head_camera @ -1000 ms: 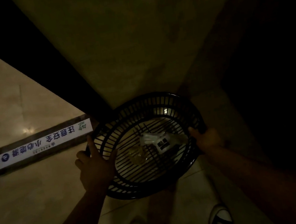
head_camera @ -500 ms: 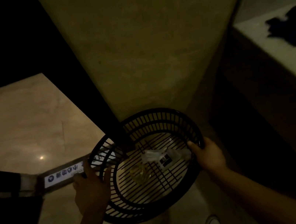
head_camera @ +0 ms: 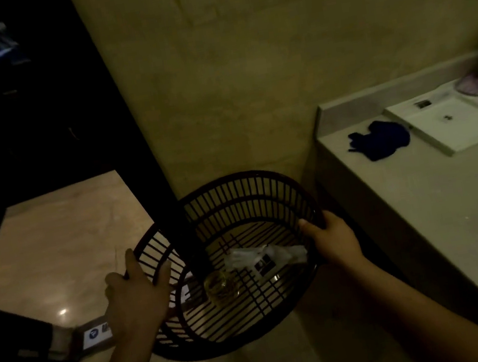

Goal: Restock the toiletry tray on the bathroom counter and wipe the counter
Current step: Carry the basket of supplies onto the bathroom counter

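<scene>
Head view: black slatted basket [head_camera: 249, 198] held above the floor [head_camera: 53, 241], beside the table [head_camera: 424, 214]. Left hand [head_camera: 134, 297] gripping its left rim, right hand [head_camera: 335, 240] its right rim, fingers [head_camera: 307, 226] curled over the edge. Inside: clear wrapped packets [head_camera: 262, 257] and a small clear jar [head_camera: 219, 284]. On the table, well apart: white tray [head_camera: 457, 127], dark blue cloth [head_camera: 381, 139] just beside it.

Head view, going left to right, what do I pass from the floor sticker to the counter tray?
Floor sticker → left hand → clear jar → wrapped sachet → right hand → dark blue cloth → white tray. The black basket, held in both hands, spans the middle.
</scene>
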Motion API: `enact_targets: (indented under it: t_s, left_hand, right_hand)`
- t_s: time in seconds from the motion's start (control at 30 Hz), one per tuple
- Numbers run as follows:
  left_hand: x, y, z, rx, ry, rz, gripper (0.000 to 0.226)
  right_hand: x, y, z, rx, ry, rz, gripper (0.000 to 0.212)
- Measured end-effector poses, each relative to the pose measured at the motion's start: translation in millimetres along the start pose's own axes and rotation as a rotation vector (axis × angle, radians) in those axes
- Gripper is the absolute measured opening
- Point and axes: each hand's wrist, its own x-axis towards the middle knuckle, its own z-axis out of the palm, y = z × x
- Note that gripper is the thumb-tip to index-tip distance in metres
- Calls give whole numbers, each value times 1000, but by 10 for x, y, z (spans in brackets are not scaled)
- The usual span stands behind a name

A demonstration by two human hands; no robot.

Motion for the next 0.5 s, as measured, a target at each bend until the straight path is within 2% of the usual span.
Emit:
enact_targets:
  t_s: [0.2, 0.33, 0.5]
  left_hand:
    - [2, 344, -434, 41, 26, 66, 90]
    - [30, 604, -775, 62, 91, 131, 91]
    - [128, 984, -1265, 86, 142, 221, 93]
  right_hand:
    - [-135, -244, -497, 111, -2, -39, 37]
    - [-229, -454, -878, 200, 17, -105, 16]
    - [-440, -790, -1372, 289, 58, -180, 12]
